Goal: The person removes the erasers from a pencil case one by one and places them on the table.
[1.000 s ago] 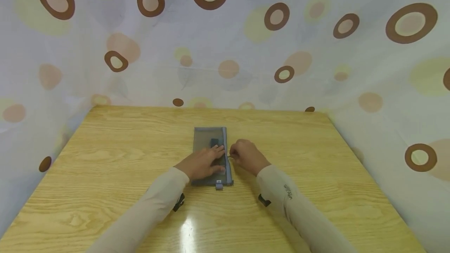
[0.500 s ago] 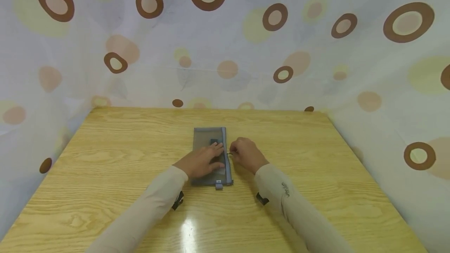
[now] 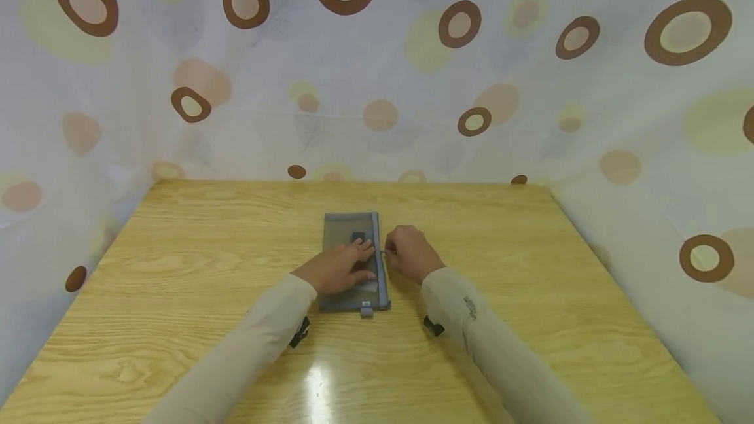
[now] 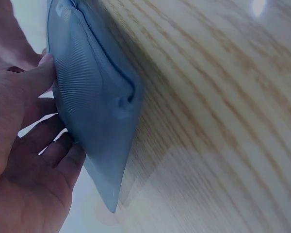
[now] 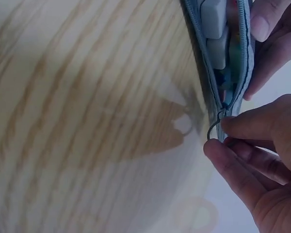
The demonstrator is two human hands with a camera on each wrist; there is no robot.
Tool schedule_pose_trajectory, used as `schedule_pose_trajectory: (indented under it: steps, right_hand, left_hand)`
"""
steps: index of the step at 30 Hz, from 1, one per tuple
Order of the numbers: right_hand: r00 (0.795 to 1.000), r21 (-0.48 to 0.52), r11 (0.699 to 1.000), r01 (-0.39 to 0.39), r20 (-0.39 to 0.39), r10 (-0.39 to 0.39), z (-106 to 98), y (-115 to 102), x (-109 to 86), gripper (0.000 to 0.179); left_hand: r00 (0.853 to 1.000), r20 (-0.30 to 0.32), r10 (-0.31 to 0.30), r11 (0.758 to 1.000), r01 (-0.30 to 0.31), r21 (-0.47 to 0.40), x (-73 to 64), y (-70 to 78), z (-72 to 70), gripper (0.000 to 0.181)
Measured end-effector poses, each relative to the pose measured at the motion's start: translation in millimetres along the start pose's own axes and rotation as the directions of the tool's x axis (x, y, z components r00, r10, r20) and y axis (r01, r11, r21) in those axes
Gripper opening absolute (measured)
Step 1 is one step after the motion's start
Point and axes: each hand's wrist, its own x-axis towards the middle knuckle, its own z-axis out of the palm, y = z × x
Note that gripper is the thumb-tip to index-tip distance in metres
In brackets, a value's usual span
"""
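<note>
Two hands at work. Left hand (image 3: pixel 337 269): fingers extended and spread, resting on the pouch, gripping nothing. Right hand (image 3: pixel 414 254): thumb and fingertip pinch one thin ring pull (image 5: pixel 211 130) on the zip (image 5: pixel 244 43).

One grey-blue mesh pouch (image 3: pixel 347 222), lying lengthwise near the middle of the table (image 3: pixel 206 247), zip edge on the right, one small fabric tab (image 3: pixel 367 311) at its near end. The zip's two toothed edges stand apart beside the pull; between them, two pale blocks (image 5: pixel 213 18) and some coloured items, too hidden to count. One dark piece (image 3: pixel 359 237) shows through the mesh.

Two pale sleeves (image 3: pixel 268 319), the right bearing one dark mark. Two black wrist fittings (image 3: pixel 300 332). Beyond: pale sheeting (image 3: pixel 336 142), dotted brown, peach and yellow.
</note>
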Motion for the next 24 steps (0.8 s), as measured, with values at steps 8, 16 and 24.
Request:
schedule_pose_trajectory:
  steps: [8,16,24]
  right_hand:
    - [1.0,0.032,0.999,-0.009,0.023,0.008,-4.5,2.7,2.2,0.004]
    - [0.995,-0.011,1.0,-0.012,0.1,0.013,-10.0,-2.8,8.4,0.006]
    - [0.997,-0.001,1.0,-0.018,0.072,0.018,-6.8,-0.2,14.0,0.009]
  left_hand:
    - [1.0,0.012,-0.015,1.0,0.016,-0.023,1.8,-2.3,-4.2,0.063]
    - [1.0,-0.001,-0.018,1.0,0.018,-0.015,5.9,-4.4,-4.0,0.059]
    - [0.999,0.008,-0.04,0.998,0.041,-0.051,4.5,-1.6,-4.4,0.057]
